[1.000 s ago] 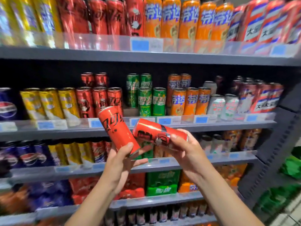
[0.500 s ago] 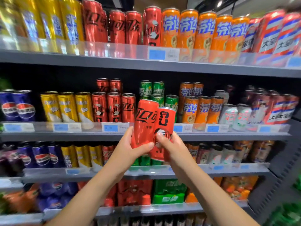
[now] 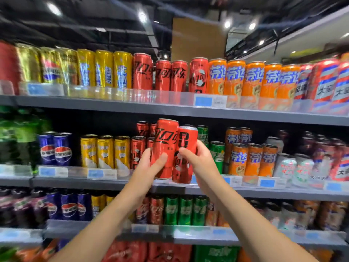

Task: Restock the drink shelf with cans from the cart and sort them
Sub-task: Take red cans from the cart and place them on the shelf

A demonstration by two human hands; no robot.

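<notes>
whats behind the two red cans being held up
Behind the red can in the left hand and the one in the right hand stand shelved red cans to their left and green cans to their right. Whatever stands directly behind is covered.

The blue cans at nine o'clock show the round Pepsi sign and 百事可乐. The orange cans at three o'clock say 芬达 in blue. The green can says 雪碧. The price tags are too blurry to read
</notes>
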